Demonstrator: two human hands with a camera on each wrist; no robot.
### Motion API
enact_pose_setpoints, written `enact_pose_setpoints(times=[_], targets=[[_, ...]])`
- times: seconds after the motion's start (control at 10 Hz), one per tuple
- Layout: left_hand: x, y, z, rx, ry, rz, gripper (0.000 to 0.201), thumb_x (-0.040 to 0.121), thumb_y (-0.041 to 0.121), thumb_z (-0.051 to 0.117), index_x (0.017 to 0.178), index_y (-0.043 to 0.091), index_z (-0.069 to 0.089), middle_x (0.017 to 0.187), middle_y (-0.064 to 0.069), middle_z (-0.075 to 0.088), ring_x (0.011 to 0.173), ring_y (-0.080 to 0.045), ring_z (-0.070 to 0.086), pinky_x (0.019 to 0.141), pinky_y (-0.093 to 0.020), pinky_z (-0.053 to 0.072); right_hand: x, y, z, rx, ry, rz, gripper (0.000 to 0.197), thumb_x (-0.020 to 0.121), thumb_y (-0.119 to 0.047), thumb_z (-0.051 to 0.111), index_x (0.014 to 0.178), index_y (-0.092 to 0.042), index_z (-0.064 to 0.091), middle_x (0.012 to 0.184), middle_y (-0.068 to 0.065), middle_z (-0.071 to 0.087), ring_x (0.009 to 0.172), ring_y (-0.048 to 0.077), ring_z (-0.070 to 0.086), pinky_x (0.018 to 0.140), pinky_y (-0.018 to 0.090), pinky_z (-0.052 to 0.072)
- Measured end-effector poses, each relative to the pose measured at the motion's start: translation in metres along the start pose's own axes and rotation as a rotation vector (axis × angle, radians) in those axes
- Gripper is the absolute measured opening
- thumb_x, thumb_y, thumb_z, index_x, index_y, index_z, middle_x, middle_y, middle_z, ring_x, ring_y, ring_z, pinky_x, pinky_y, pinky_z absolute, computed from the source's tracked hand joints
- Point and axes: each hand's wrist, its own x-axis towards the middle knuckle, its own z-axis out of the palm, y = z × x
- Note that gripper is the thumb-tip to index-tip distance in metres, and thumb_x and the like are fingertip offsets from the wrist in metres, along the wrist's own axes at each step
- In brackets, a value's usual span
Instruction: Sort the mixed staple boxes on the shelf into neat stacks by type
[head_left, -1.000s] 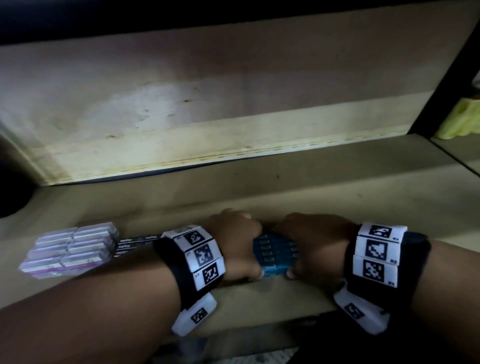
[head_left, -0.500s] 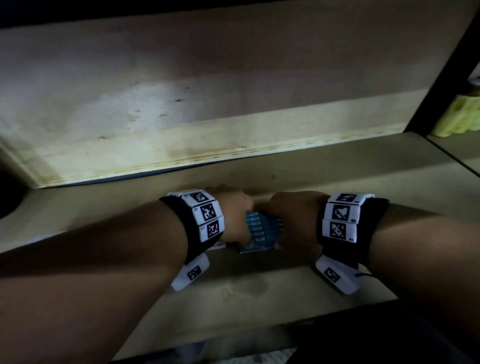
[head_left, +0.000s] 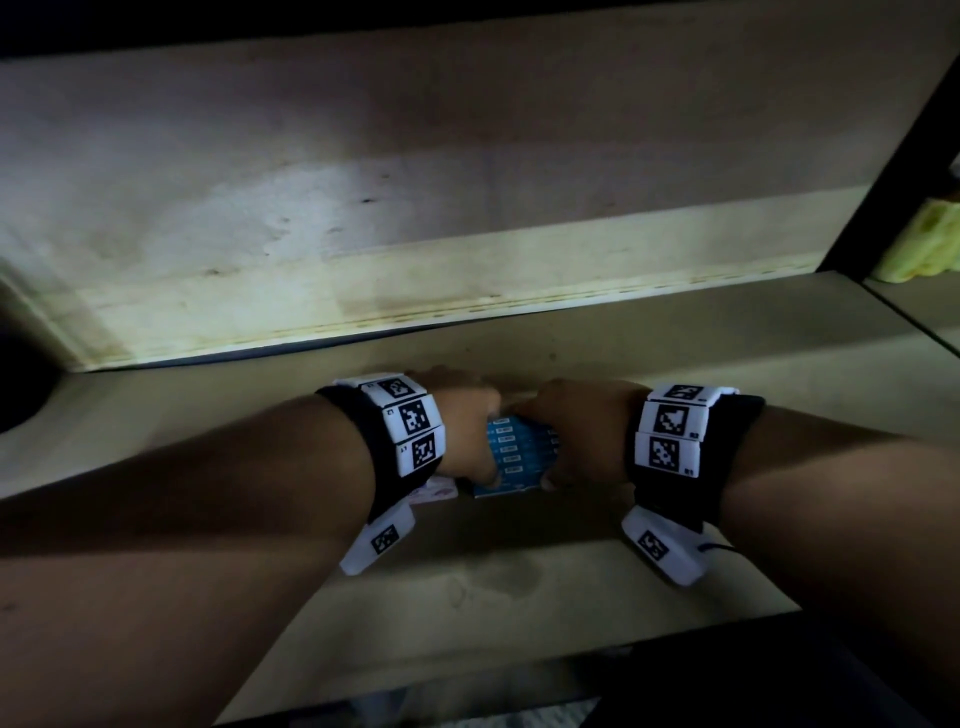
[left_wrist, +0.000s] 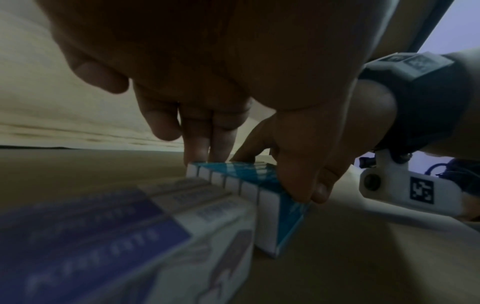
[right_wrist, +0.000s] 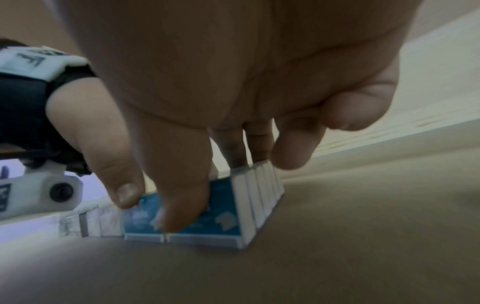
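Note:
A row of several blue staple boxes (head_left: 519, 452) stands on edge on the wooden shelf (head_left: 519, 582). My left hand (head_left: 475, 436) grips its left end and my right hand (head_left: 571, 441) grips its right end, thumbs at the front and fingers at the back. In the right wrist view my right thumb (right_wrist: 179, 205) presses the blue front face (right_wrist: 223, 218). The left wrist view shows the blue boxes (left_wrist: 249, 185) right beside a block of purple-and-white staple boxes (left_wrist: 130, 236). From the head view my left wrist hides most of the purple boxes (head_left: 441, 488).
The shelf's back panel (head_left: 415, 208) rises close behind the hands. A dark upright (head_left: 893, 171) bounds the shelf on the right, with a yellow-green object (head_left: 930, 249) beyond it. The shelf's front edge (head_left: 519, 691) is near me.
Both hands have slid the blue boxes leftward across the shelf until they stand next to the purple boxes. My left arm now covers most of the purple block.

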Motion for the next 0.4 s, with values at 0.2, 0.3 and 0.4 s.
enact_pose_setpoints(times=[0.2, 0.3, 0.4], targets=[[-0.007, 0.003, 0.002, 0.177, 0.096, -0.012, 0.035, 0.072, 0.044, 0.077, 0.097, 0.023, 0.066, 0.083, 0.007, 0.063, 0.074, -0.012, 0.062, 0.070, -0.030, 0.055, 0.000, 0.002, 0.000, -0.003, 0.003, 0.005, 0.069, 0.070, -0.038, 0.085, 0.132, -0.032, 0.054, 0.117, -0.010, 0.061, 0.092, 0.004, 0.052, 0.080, 0.026, 0.042], [-0.013, -0.004, -0.002, 0.140, 0.070, 0.030, 0.047, 0.071, 0.051, 0.081, 0.107, 0.024, 0.067, 0.091, 0.008, 0.067, 0.078, -0.012, 0.065, 0.075, -0.033, 0.058, -0.003, 0.003, -0.002, 0.030, -0.013, 0.010, 0.071, 0.069, -0.041, 0.085, 0.131, -0.036, 0.052, 0.117, -0.014, 0.060, 0.084, -0.003, 0.051, 0.080, 0.024, 0.045], [-0.024, -0.014, -0.009, 0.044, 0.138, 0.007, 0.061, 0.078, 0.060, 0.072, 0.129, 0.029, 0.055, 0.114, 0.008, 0.062, 0.092, -0.011, 0.056, 0.080, -0.029, 0.045, -0.011, 0.004, -0.005, 0.016, 0.005, 0.050, 0.085, 0.068, -0.051, 0.083, 0.141, -0.037, 0.041, 0.127, -0.016, 0.054, 0.097, -0.001, 0.053, 0.092, 0.030, 0.048]])
